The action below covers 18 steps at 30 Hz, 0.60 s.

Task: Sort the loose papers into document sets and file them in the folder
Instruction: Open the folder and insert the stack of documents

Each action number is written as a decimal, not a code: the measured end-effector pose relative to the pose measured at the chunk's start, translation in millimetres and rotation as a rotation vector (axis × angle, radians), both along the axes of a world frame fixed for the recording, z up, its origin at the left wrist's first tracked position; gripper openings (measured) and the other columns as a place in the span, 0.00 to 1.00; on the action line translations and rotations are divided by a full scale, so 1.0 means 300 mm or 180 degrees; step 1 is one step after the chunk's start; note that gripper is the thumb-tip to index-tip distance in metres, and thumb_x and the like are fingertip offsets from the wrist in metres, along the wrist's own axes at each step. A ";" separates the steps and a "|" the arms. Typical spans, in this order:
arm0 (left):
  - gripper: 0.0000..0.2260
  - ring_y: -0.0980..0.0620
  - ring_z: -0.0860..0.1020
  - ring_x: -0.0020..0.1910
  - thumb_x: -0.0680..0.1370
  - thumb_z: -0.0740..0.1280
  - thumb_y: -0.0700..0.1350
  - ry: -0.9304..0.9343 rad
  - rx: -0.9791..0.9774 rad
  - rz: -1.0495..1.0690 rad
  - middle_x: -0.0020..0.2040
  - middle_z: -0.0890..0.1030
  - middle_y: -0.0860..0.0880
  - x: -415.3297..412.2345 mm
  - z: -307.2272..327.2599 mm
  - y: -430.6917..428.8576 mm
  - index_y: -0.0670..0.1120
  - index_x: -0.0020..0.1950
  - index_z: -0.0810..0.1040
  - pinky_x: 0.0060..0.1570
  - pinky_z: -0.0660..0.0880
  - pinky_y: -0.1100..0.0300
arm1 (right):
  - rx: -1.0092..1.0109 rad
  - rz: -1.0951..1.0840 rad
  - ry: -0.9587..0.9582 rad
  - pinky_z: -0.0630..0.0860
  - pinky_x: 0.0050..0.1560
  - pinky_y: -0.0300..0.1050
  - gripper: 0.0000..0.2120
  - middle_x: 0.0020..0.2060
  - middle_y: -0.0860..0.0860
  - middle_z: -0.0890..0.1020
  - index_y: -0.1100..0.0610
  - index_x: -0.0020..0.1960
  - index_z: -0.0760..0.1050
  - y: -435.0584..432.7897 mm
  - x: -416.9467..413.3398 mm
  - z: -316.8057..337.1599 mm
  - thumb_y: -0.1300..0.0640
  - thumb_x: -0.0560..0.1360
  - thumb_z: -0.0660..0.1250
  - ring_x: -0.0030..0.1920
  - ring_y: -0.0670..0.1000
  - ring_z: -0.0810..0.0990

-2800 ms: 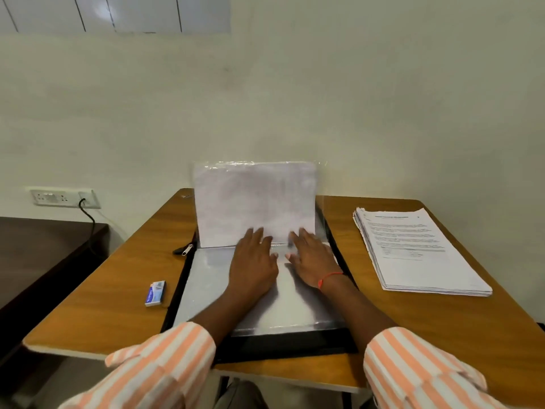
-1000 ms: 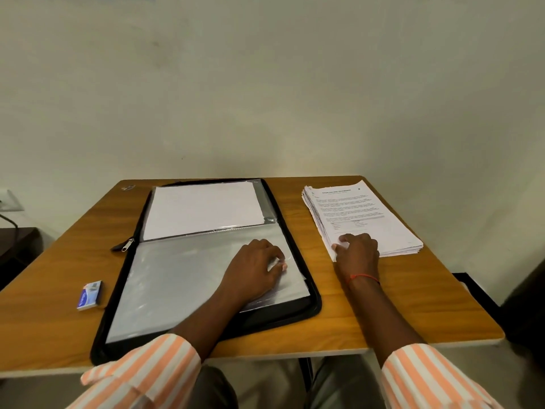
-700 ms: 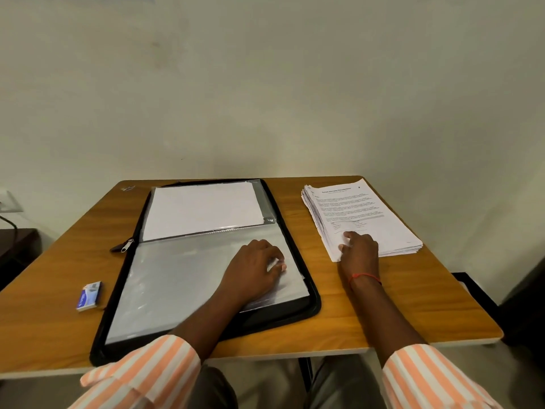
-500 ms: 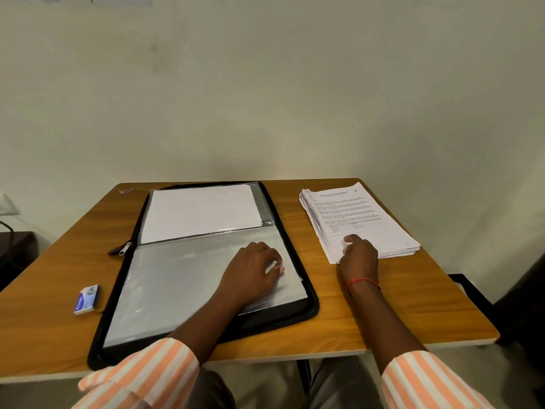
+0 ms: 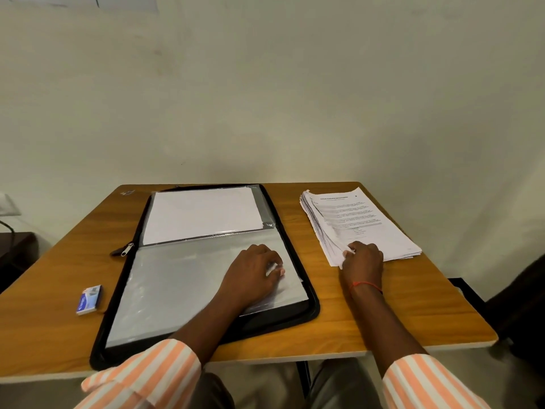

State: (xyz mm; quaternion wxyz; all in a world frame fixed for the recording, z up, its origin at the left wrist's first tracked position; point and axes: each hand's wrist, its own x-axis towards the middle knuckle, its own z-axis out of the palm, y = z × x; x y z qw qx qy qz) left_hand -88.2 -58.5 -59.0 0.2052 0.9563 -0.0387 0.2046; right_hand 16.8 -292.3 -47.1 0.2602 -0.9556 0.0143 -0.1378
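**Right hand left the folder, now at the stack**

A few sec ago both my hands were on the folder [image 5: 313,302] and one sleeve stood upright, in the middle of a turn. Now this far sleeve [image 5: 264,212] lies flat on the far half, w/ a white sheet [image 5: 203,214] inside. The near sleeve [image 5: 177,284] looks empty. So I judge one set is filed and the next pocket is ready.

My left hand [image 5: 250,278] has stayed on the near sleeve, at its right side. Its fingers are curled. If they pinch the plastic or only rest on it, I cannot tell.

My right hand [image 5: 363,262] has moved to the stack [image 5: 362,219], which lies on the worktop [image 5: 53,320] just right of the folder, not touching it. Its fingers are clamped on the stack's near left corner, where the sheets fan up a bit. Next is prob. to count off the pages of the next set. Most papers are still loose, so the task is far from done. A small blue box [image 5: 89,299] lies left of the folder.
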 end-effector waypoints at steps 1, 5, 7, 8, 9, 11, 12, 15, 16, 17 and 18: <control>0.10 0.58 0.75 0.52 0.79 0.64 0.58 -0.0014 0.0001 -0.0002 0.52 0.80 0.56 0.000 0.001 0.001 0.57 0.54 0.82 0.54 0.75 0.55 | 0.0025 -0.0009 -0.0047 0.78 0.57 0.49 0.14 0.57 0.59 0.82 0.61 0.63 0.80 -0.002 -0.001 -0.002 0.59 0.78 0.70 0.57 0.57 0.79; 0.10 0.57 0.75 0.51 0.79 0.65 0.58 -0.0024 0.0007 -0.0028 0.52 0.80 0.57 -0.002 0.001 0.001 0.56 0.53 0.82 0.53 0.75 0.54 | 0.0138 -0.0065 -0.0071 0.78 0.47 0.45 0.10 0.48 0.58 0.85 0.61 0.57 0.83 -0.026 -0.039 -0.004 0.61 0.77 0.72 0.48 0.55 0.82; 0.11 0.57 0.75 0.52 0.79 0.64 0.59 -0.0007 0.0007 -0.0022 0.52 0.80 0.57 -0.003 0.004 0.004 0.56 0.53 0.82 0.53 0.75 0.55 | 0.0141 -0.0062 -0.0051 0.79 0.48 0.46 0.09 0.48 0.58 0.84 0.61 0.56 0.83 -0.047 -0.071 -0.009 0.60 0.77 0.71 0.48 0.55 0.82; 0.11 0.57 0.75 0.52 0.79 0.64 0.59 -0.0008 0.0019 -0.0014 0.52 0.80 0.57 -0.003 0.005 0.003 0.57 0.54 0.82 0.54 0.75 0.55 | 0.0122 -0.0057 -0.0072 0.80 0.49 0.47 0.09 0.49 0.57 0.84 0.60 0.56 0.83 -0.058 -0.089 -0.012 0.59 0.77 0.71 0.49 0.55 0.82; 0.12 0.57 0.75 0.53 0.79 0.63 0.59 -0.0005 0.0063 -0.0001 0.53 0.80 0.57 -0.003 0.009 0.001 0.56 0.54 0.82 0.54 0.74 0.56 | 0.0104 -0.0045 -0.0109 0.81 0.51 0.48 0.10 0.50 0.57 0.84 0.59 0.57 0.83 -0.068 -0.108 -0.016 0.57 0.77 0.71 0.50 0.54 0.82; 0.12 0.56 0.76 0.56 0.79 0.63 0.59 0.0015 0.0146 0.0027 0.55 0.81 0.56 0.002 0.026 -0.018 0.56 0.55 0.82 0.56 0.73 0.56 | 0.0127 -0.0068 -0.0254 0.81 0.54 0.50 0.13 0.54 0.56 0.83 0.57 0.58 0.83 -0.082 -0.146 -0.019 0.50 0.78 0.70 0.53 0.54 0.80; 0.12 0.56 0.76 0.56 0.80 0.64 0.59 0.0042 0.0072 0.0047 0.56 0.81 0.56 0.014 0.038 -0.036 0.56 0.56 0.82 0.57 0.73 0.56 | 0.0163 -0.0127 -0.0349 0.79 0.55 0.51 0.15 0.56 0.56 0.82 0.56 0.58 0.82 -0.085 -0.161 -0.020 0.46 0.78 0.69 0.56 0.54 0.78; 0.09 0.56 0.79 0.51 0.79 0.68 0.57 0.0241 -0.0714 0.0100 0.51 0.83 0.55 0.077 0.101 -0.145 0.54 0.53 0.82 0.54 0.77 0.55 | 0.0206 -0.0354 -0.0445 0.75 0.60 0.53 0.18 0.60 0.56 0.80 0.54 0.58 0.81 -0.091 -0.170 -0.010 0.41 0.78 0.67 0.60 0.56 0.76; 0.09 0.55 0.81 0.48 0.78 0.69 0.56 0.0438 -0.1085 0.0111 0.49 0.83 0.54 0.106 0.123 -0.191 0.52 0.53 0.81 0.52 0.79 0.54 | 0.0187 -0.0377 -0.0371 0.74 0.61 0.54 0.19 0.60 0.56 0.79 0.53 0.59 0.80 -0.091 -0.166 -0.011 0.41 0.78 0.67 0.61 0.56 0.75; 0.09 0.54 0.82 0.46 0.78 0.70 0.55 0.0722 -0.1432 0.0141 0.48 0.83 0.52 0.135 0.143 -0.240 0.51 0.53 0.80 0.51 0.80 0.53 | 0.0154 -0.0385 -0.0300 0.73 0.62 0.55 0.19 0.61 0.56 0.78 0.53 0.60 0.80 -0.089 -0.162 -0.014 0.41 0.78 0.67 0.62 0.56 0.74; 0.08 0.50 0.83 0.46 0.79 0.70 0.54 0.1005 -0.1738 0.0155 0.49 0.84 0.50 0.168 0.154 -0.292 0.51 0.52 0.78 0.50 0.82 0.52 | 0.0111 -0.0403 -0.0237 0.72 0.63 0.55 0.19 0.62 0.56 0.78 0.53 0.61 0.79 -0.092 -0.160 -0.017 0.41 0.78 0.67 0.63 0.56 0.74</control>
